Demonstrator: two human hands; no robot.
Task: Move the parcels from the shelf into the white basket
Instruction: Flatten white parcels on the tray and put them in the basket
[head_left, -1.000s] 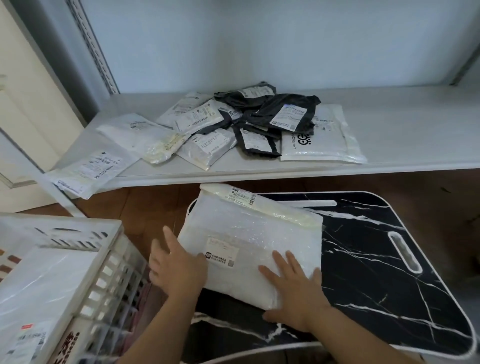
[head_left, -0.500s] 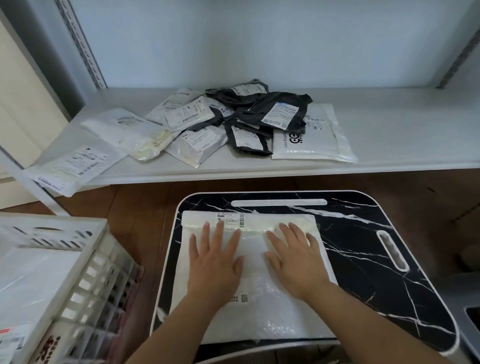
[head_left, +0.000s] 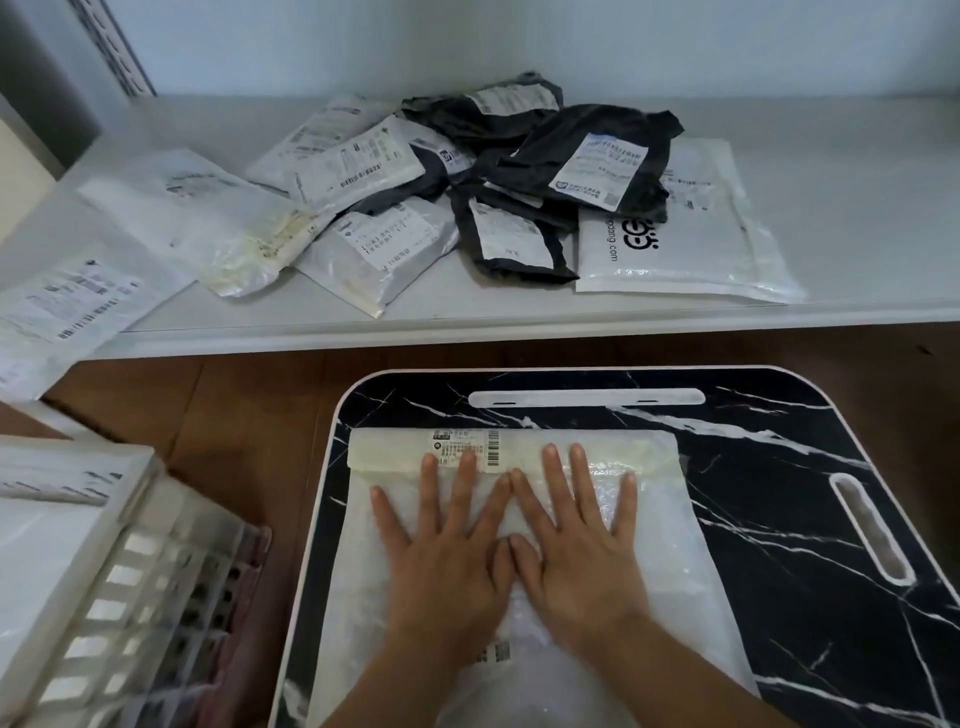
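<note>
Both hands flat, fingers spread, no grip: left hand (head_left: 447, 561) and right hand (head_left: 576, 551) press white parcel (head_left: 670, 525) on marble tabletop (head_left: 810, 519). White basket (head_left: 130, 587) at nine o'clock. Shelf (head_left: 831, 208) parcels at twelve. Advice: grasp both side edges, lift level, carry left.

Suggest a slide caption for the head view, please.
Both hands, left hand and right hand, press a white parcel flat on a marble-patterned tray.

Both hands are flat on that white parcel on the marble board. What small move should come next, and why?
Probably curl the left hand and right hand round the white parcel edges to lift it: both only press it flat, and the white basket sits left.
</note>
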